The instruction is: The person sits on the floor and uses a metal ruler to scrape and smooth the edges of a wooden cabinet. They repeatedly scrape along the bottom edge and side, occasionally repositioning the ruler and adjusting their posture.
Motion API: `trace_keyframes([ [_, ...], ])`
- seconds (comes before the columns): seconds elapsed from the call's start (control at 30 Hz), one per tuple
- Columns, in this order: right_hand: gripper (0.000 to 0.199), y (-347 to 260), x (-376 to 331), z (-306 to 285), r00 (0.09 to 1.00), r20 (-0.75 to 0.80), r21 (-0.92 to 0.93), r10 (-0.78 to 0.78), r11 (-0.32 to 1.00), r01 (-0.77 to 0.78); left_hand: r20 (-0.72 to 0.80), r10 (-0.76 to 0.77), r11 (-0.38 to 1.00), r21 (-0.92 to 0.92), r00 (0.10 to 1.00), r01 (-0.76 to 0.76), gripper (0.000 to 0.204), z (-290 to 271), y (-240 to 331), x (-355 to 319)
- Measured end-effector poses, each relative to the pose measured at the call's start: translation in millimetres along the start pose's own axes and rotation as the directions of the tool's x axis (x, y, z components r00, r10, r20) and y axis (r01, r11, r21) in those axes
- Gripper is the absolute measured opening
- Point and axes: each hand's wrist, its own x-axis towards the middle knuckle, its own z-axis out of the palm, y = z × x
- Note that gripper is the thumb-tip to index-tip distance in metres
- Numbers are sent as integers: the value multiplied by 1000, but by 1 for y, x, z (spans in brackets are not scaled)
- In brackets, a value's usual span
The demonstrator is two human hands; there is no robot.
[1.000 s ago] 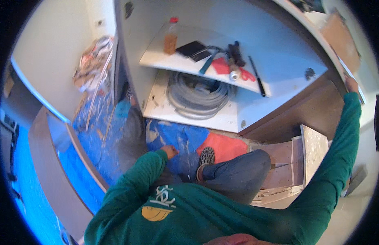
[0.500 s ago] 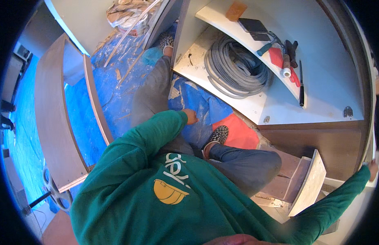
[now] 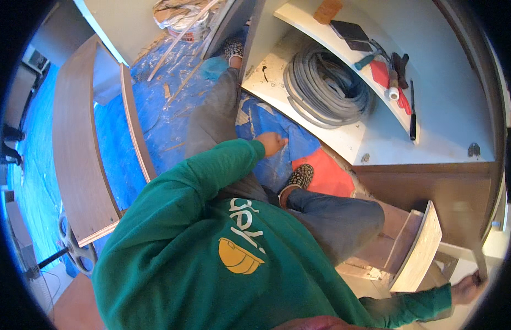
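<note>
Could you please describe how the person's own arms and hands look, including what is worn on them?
The left sleeve and right sleeve are long, dark green fabric, creased, reaching the wrists, with no print visible on them. The left hand and right hand wear no gloves; small details such as rings cannot be made out.

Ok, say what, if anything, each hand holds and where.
The right hand grips a blurred, thin strip by its lower end; what it is cannot be told. Nothing shows in the left hand.
</note>
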Motion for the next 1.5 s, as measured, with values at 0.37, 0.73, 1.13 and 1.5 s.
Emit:
trace_keyframes([
  [0.37,29,-84,-264,385,740,667,-169,87,985,36,-38,564,606,-659,825,-445,42,-70,132,-39],
  [0.73,23,-41,-289,476,596,753,-18,279,914,-405,283,504,598,-796,816,-93,21,-53,133,-64],
  [1.13,17,19,-295,424,603,658,-224,452,881,-416,68,398,540,-824,915,-174,19,-43,105,-65],
  [1.5,17,62,-342,409,302,768,-415,564,798,-437,-71,213,686,-699,974,-202,18,-31,87,-36],
])
